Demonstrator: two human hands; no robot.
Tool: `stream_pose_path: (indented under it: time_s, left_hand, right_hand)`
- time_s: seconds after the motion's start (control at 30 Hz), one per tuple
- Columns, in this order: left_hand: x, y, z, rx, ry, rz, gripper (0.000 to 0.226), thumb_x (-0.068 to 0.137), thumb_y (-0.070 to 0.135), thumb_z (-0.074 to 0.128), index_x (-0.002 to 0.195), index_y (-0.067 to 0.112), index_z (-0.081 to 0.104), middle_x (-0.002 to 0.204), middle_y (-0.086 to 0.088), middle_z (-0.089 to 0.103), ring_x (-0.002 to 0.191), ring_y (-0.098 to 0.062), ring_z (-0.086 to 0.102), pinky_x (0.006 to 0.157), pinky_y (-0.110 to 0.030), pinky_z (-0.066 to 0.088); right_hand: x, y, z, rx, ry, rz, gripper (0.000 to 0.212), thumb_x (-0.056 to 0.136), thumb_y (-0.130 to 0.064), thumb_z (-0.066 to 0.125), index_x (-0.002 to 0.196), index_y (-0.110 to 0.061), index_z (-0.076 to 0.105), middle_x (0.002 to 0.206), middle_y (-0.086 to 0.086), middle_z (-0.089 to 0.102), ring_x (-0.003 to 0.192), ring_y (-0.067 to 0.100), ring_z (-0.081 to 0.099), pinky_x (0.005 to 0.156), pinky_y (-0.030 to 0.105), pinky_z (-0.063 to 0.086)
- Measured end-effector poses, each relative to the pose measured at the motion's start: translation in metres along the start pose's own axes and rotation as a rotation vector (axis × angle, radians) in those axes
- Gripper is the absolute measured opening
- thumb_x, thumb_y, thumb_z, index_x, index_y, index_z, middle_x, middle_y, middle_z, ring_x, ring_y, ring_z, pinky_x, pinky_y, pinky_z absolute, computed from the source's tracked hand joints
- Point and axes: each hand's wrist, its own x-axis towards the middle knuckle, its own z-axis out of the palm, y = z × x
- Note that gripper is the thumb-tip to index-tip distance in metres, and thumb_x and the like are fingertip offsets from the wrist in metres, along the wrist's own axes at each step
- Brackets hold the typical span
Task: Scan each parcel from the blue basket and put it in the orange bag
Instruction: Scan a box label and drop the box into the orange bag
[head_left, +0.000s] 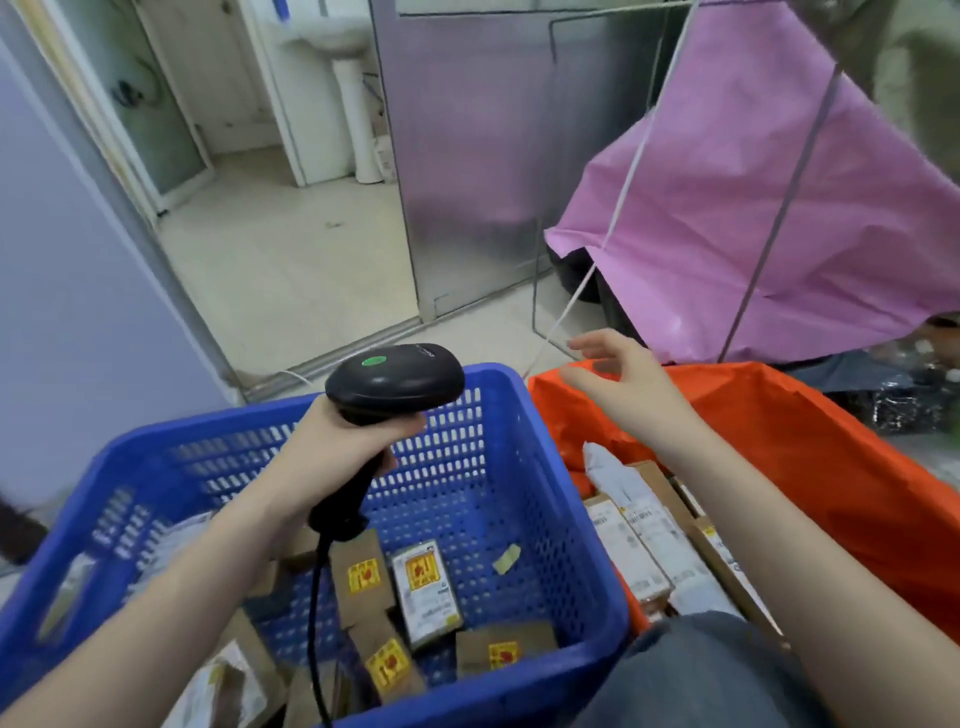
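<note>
My left hand (340, 441) grips the handle of a black barcode scanner (397, 382) with a green light on top, held above the blue basket (550, 467). Several small cardboard parcels (426, 592) with yellow stickers lie on the basket's floor. To the right stands the orange bag (831, 457), with several labelled parcels (644, 540) inside it. My right hand (623, 379) hovers over the bag's far left corner, fingers spread and holding nothing.
A pink plastic sheet (779, 208) hangs on a wire frame behind the orange bag. A glass door and a tiled floor (291, 270) lie beyond the basket. My knee in dark cloth (691, 675) is at the bottom right. The scanner's black cable (314, 623) drops into the basket.
</note>
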Motion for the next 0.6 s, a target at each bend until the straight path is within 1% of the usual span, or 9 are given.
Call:
stream_pose_path:
  time_s: [0.07, 0.1, 0.23, 0.3, 0.37, 0.4, 0.47, 0.53, 0.6]
  left_hand:
    - [-0.005, -0.013, -0.026, -0.017, 0.049, -0.031, 0.022, 0.08, 0.017, 0.074, 0.064, 0.014, 0.06, 0.049, -0.005, 0.055, 0.043, -0.011, 0.05, 0.049, -0.021, 0.043]
    - [-0.007, -0.02, -0.038, -0.022, 0.063, -0.047, 0.02, 0.08, 0.018, 0.074, 0.066, 0.014, 0.061, 0.05, -0.006, 0.056, 0.044, -0.011, 0.051, 0.048, -0.021, 0.043]
    - [-0.02, -0.054, -0.085, -0.01, 0.11, -0.118, 0.013, 0.081, 0.019, 0.074, 0.077, 0.01, 0.065, 0.053, -0.008, 0.057, 0.048, -0.012, 0.052, 0.05, -0.021, 0.043]
    - [-0.026, -0.071, -0.107, 0.007, 0.128, -0.128, 0.011, 0.081, 0.015, 0.074, 0.078, 0.008, 0.066, 0.054, -0.008, 0.056, 0.049, -0.013, 0.051, 0.049, -0.02, 0.042]
    - [-0.032, -0.085, -0.126, 0.016, 0.145, -0.13, 0.01, 0.08, 0.012, 0.074, 0.078, 0.005, 0.066, 0.053, -0.006, 0.056, 0.049, -0.012, 0.051, 0.052, -0.024, 0.043]
    - [-0.034, -0.091, -0.132, 0.021, 0.16, -0.134, 0.008, 0.08, 0.01, 0.074, 0.078, 0.007, 0.066, 0.052, -0.003, 0.056, 0.048, -0.009, 0.052, 0.053, -0.025, 0.043]
    - [-0.039, -0.104, -0.147, 0.006, 0.199, -0.157, 0.01, 0.079, 0.007, 0.074, 0.077, 0.013, 0.066, 0.049, 0.001, 0.056, 0.045, -0.006, 0.05, 0.05, -0.022, 0.043]
    - [-0.046, -0.116, -0.161, -0.018, 0.216, -0.182, 0.011, 0.079, 0.007, 0.074, 0.075, 0.013, 0.065, 0.047, -0.001, 0.055, 0.043, -0.008, 0.05, 0.045, -0.017, 0.043]
    - [-0.053, -0.128, -0.174, -0.019, 0.24, -0.201, 0.009, 0.078, 0.01, 0.074, 0.076, 0.013, 0.066, 0.05, -0.003, 0.056, 0.046, -0.01, 0.051, 0.046, -0.016, 0.043]
  right_hand:
    - [0.004, -0.018, 0.026, -0.001, -0.063, -0.018, 0.031, 0.087, -0.019, 0.066, 0.118, -0.016, 0.061, 0.12, 0.003, 0.054, 0.107, 0.014, 0.052, 0.081, 0.016, 0.035]
    - [0.005, -0.026, 0.04, -0.005, -0.092, -0.025, 0.032, 0.088, -0.019, 0.065, 0.119, -0.016, 0.06, 0.121, 0.003, 0.053, 0.107, 0.013, 0.051, 0.081, 0.016, 0.035]
    - [0.007, -0.048, 0.096, -0.019, -0.216, -0.05, 0.034, 0.088, -0.024, 0.065, 0.121, -0.02, 0.057, 0.127, 0.005, 0.051, 0.112, 0.015, 0.051, 0.085, 0.021, 0.035]
    - [0.004, -0.057, 0.124, -0.018, -0.289, -0.059, 0.035, 0.089, -0.027, 0.064, 0.122, -0.022, 0.055, 0.128, 0.002, 0.05, 0.114, 0.013, 0.049, 0.085, 0.022, 0.035]
    - [-0.001, -0.064, 0.151, -0.016, -0.353, -0.065, 0.037, 0.09, -0.029, 0.063, 0.125, -0.023, 0.053, 0.128, -0.001, 0.047, 0.115, 0.011, 0.047, 0.086, 0.023, 0.035]
    - [-0.004, -0.067, 0.161, -0.01, -0.374, -0.067, 0.038, 0.09, -0.029, 0.063, 0.125, -0.023, 0.052, 0.127, -0.001, 0.046, 0.116, 0.011, 0.047, 0.087, 0.024, 0.036]
    - [-0.01, -0.073, 0.187, -0.012, -0.433, -0.075, 0.038, 0.09, -0.029, 0.063, 0.126, -0.023, 0.051, 0.127, -0.001, 0.044, 0.118, 0.012, 0.046, 0.088, 0.024, 0.035]
    - [-0.016, -0.078, 0.213, -0.031, -0.49, -0.089, 0.039, 0.09, -0.03, 0.063, 0.126, -0.023, 0.05, 0.126, -0.001, 0.044, 0.116, 0.009, 0.044, 0.088, 0.023, 0.034]
    - [-0.023, -0.082, 0.236, -0.052, -0.531, -0.109, 0.042, 0.089, -0.031, 0.064, 0.128, -0.023, 0.049, 0.124, -0.004, 0.044, 0.112, 0.006, 0.044, 0.083, 0.02, 0.035]
